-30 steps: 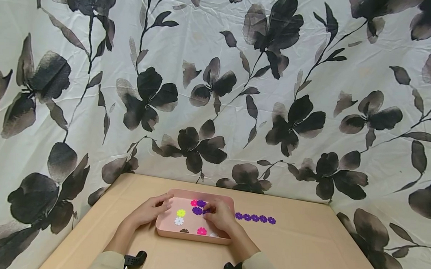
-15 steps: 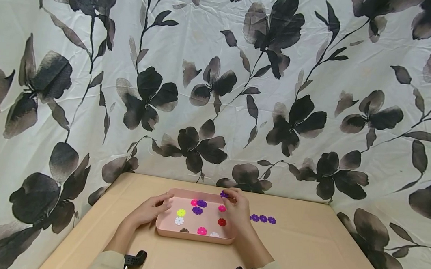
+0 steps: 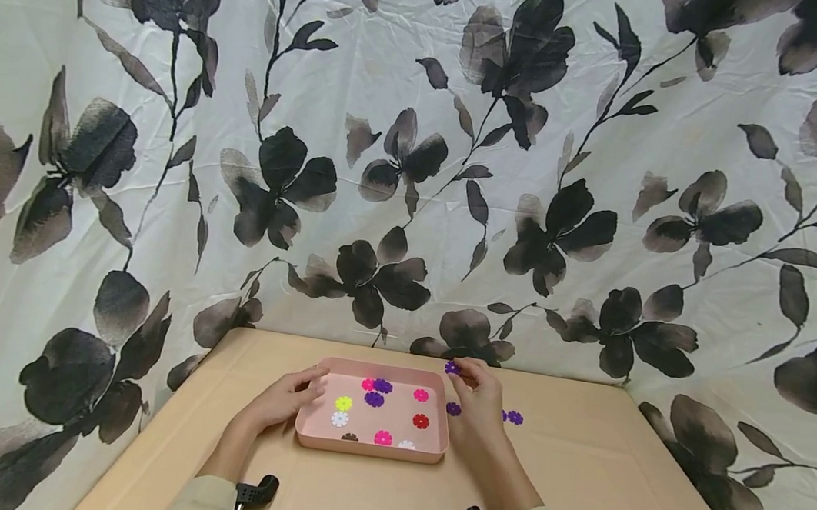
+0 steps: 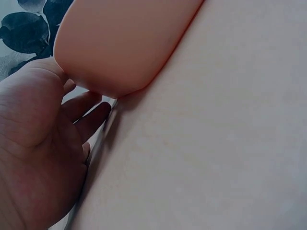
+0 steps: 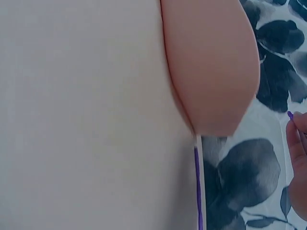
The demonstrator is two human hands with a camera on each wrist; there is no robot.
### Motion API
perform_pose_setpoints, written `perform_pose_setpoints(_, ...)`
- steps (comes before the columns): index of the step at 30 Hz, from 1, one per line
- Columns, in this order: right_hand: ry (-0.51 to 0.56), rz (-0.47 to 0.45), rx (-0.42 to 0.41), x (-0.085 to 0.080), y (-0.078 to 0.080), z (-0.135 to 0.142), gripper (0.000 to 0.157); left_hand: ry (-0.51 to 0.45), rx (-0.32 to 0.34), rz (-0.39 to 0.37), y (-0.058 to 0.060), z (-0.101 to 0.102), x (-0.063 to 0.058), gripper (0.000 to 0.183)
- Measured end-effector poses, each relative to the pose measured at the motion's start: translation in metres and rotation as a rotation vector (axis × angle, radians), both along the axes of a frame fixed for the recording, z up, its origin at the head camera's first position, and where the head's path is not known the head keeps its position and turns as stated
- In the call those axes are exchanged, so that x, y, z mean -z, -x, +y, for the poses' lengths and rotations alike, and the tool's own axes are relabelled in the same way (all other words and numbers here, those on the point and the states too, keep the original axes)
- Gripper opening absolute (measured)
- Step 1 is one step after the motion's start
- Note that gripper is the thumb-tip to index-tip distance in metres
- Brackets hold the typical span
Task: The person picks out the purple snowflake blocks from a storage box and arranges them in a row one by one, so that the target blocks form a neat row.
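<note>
My left hand (image 3: pixel 284 399) grips the left side of the pink tray (image 3: pixel 370 450), its fingers bent at the rim; the left wrist view shows this hand at the tray's corner (image 4: pixel 115 57). Between thumb and fingertips, my right hand (image 3: pixel 479 401) pinches a small purple flower-shaped piece (image 3: pixel 452 367), raised just beyond the tray's right back corner. Below that hand, a row of purple flower-shaped pieces (image 3: pixel 515 418) lies on the table, its middle hidden behind the hand. In the right wrist view the held piece (image 5: pixel 290 115) shows as a thin purple edge.
Inside the tray lie two purple pieces (image 3: pixel 374 399), a yellow one (image 3: pixel 343 403), a red one (image 3: pixel 420 421), and several pink, white and brown ones. The tan table (image 3: pixel 578 464) ends at a floral cloth (image 3: pixel 451 234) behind it.
My right hand has picked a purple flower-shaped piece up from the tray and carried it right, past the tray's edge and over the row. My left hand has stayed at the tray.
</note>
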State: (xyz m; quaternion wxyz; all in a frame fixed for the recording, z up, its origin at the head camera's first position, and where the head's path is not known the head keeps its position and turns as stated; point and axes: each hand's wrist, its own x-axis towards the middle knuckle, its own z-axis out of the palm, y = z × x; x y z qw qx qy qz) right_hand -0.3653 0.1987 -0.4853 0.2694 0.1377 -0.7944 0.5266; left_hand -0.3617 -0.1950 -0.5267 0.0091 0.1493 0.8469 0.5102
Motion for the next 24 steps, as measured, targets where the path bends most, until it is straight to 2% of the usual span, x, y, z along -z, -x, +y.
perform_pose_setpoints(5,-0.023,0.102,0.042,0.003,0.006,0.019,0.026,-0.016,0.0,-0.007,0.0,0.001,0.0,0.054)
perform_pose_setpoints(10,-0.03,0.136,0.104,0.003,0.009,0.038,0.024,-0.01,-0.002,-0.004,-0.001,0.001,0.0,0.054)
perform_pose_setpoints(18,0.007,0.116,0.183,0.003,0.01,0.062,0.023,0.004,-0.004,0.004,-0.001,0.001,0.0,0.055)
perform_pose_setpoints(24,0.015,0.066,0.262,0.008,0.011,0.079,0.021,0.006,-0.006,0.006,-0.001,0.002,0.0,0.054)
